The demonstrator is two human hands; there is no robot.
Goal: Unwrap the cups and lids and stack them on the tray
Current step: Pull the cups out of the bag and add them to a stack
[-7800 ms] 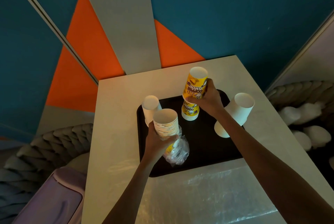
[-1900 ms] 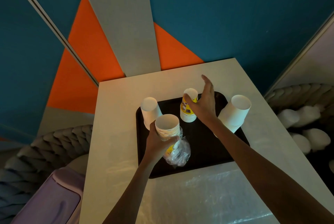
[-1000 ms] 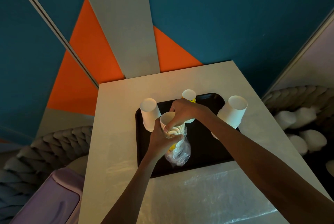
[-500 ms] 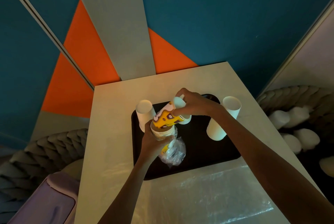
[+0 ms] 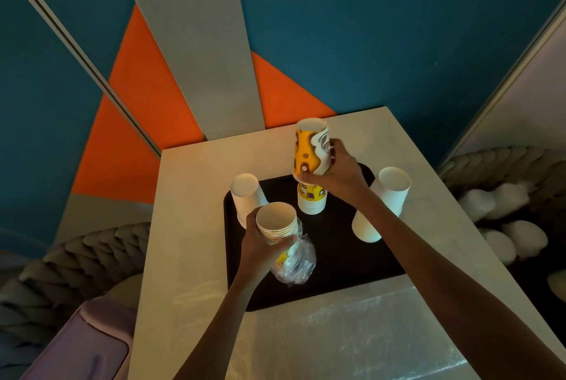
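Note:
A black tray (image 5: pixel 343 263) lies on the pale table (image 5: pixel 190 226). My left hand (image 5: pixel 260 249) grips a nested stack of paper cups (image 5: pixel 277 223) with its clear plastic wrap (image 5: pixel 295 263) bunched below. My right hand (image 5: pixel 340 176) holds one yellow printed cup (image 5: pixel 311 147) upside down, just above the upside-down yellow cup stack (image 5: pixel 312 200) standing on the tray. A white cup stack (image 5: pixel 246 199) stands at the tray's left edge. Another white cup stack (image 5: pixel 382 205) stands at the tray's right.
A flat sheet of clear plastic (image 5: pixel 352 333) lies on the near part of the table. A purple bin (image 5: pixel 76 349) stands at the lower left beside a grey braided cushion (image 5: pixel 61 260). The wall sits just behind the table's far edge.
My right hand pulled a yellow cup off the stack in my left hand and carried it up and right, over the yellow stack on the tray.

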